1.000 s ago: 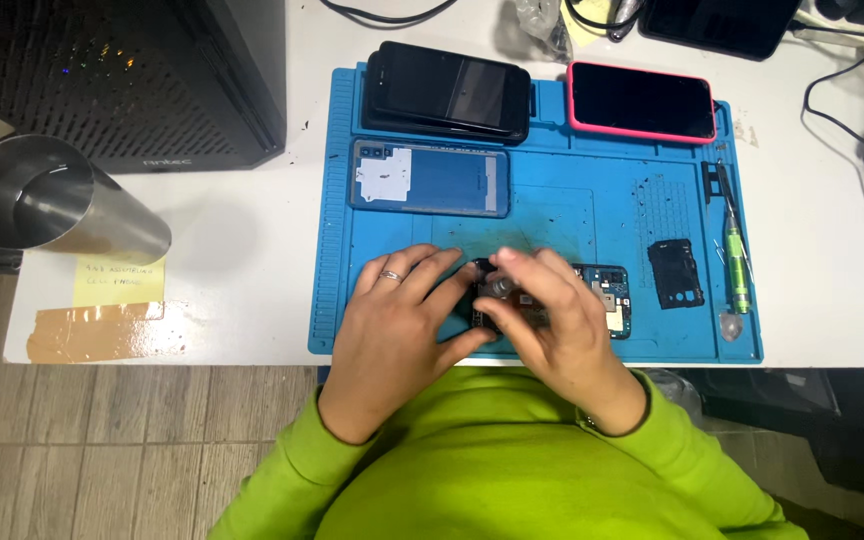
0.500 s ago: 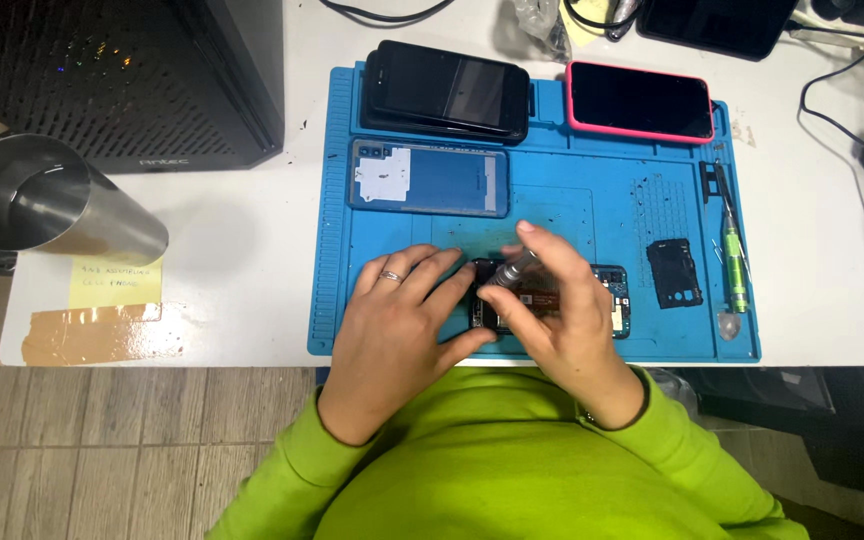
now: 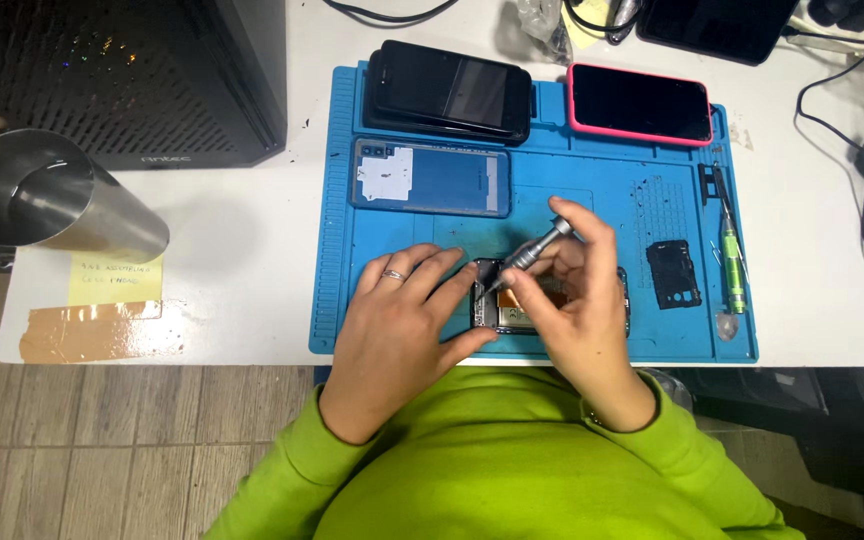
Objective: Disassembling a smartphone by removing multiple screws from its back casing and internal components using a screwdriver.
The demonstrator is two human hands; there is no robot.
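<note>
Bright, even overhead light, soft shadows, faint glare on the steel cylinder (image 3: 47, 200), sharp focus throughout.

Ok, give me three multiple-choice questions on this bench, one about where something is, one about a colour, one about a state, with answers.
1. Where does the pink-cased phone lie?
A. top right of the mat
B. on the floor
C. under the steel cup

2. What colour is the mat?
A. red
B. blue
C. black

3. What is the right hand doing?
A. resting flat and empty
B. holding a grey screwdriver tilted, tip down at the opened phone
C. gripping the steel cup

Answers:
1 A, the phone sits at the mat's upper right corner.
2 B, the mat is blue all over.
3 B, the fingers grip the driver, its tip at the opened phone, while the left hand steadies that phone.
</note>
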